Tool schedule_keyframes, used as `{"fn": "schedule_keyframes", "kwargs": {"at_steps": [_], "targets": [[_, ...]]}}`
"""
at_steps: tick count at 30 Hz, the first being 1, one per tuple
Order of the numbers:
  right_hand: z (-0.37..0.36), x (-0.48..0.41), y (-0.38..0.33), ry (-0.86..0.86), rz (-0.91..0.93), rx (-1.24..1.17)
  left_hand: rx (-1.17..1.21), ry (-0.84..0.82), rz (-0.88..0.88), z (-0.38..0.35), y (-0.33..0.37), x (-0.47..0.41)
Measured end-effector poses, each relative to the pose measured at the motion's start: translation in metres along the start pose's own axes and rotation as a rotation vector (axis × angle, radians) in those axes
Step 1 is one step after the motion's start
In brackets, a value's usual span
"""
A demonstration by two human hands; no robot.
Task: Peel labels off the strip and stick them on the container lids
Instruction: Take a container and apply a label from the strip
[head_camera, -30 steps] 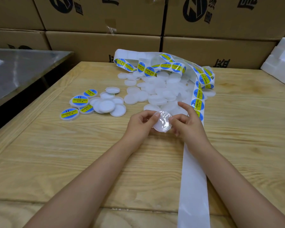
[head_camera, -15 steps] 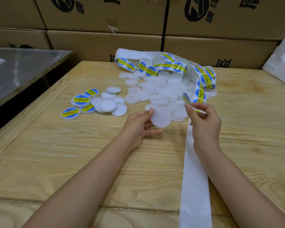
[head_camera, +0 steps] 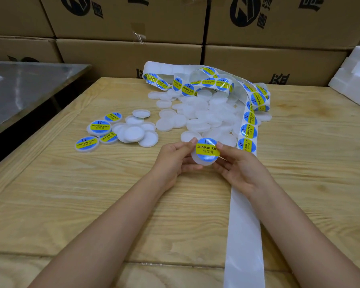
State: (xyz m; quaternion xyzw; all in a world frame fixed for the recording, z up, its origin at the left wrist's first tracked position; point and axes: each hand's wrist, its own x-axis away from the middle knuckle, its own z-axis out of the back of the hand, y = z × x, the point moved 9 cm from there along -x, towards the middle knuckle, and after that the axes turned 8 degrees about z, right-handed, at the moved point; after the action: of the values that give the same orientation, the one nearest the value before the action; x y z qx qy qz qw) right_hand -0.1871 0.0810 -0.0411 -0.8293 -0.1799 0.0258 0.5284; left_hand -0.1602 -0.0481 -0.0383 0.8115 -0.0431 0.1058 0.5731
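Note:
My left hand grips a white round lid by its left edge, above the wooden table. A blue and yellow "soldering paste" label lies over the lid's top, and my right hand pinches the label's right side. The label strip curls from the back of the table down past my right wrist, its near part bare white backing. A heap of plain white lids lies behind my hands.
Several labelled lids and a few plain ones sit in a group at the left. Cardboard boxes are stacked along the back. A steel table stands to the left, white foam blocks at the far right.
My right hand left the lid, peeled a label off the strip and brought it back onto the lid held by my left hand.

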Motion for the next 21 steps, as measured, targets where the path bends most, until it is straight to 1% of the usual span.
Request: {"fn": "schedule_keyframes", "kwargs": {"at_steps": [9,15,21], "targets": [[0.002,-0.002,-0.002,0.047,0.049,-0.012,0.013,-0.058,0.012,-0.004,-0.002,0.001],[0.002,0.0,-0.009,0.061,0.092,0.057,0.013,-0.047,0.009,-0.003,-0.002,0.001],[0.002,0.003,-0.011,0.079,0.139,0.076,0.02,-0.047,0.014,-0.003,-0.003,0.0]]}}
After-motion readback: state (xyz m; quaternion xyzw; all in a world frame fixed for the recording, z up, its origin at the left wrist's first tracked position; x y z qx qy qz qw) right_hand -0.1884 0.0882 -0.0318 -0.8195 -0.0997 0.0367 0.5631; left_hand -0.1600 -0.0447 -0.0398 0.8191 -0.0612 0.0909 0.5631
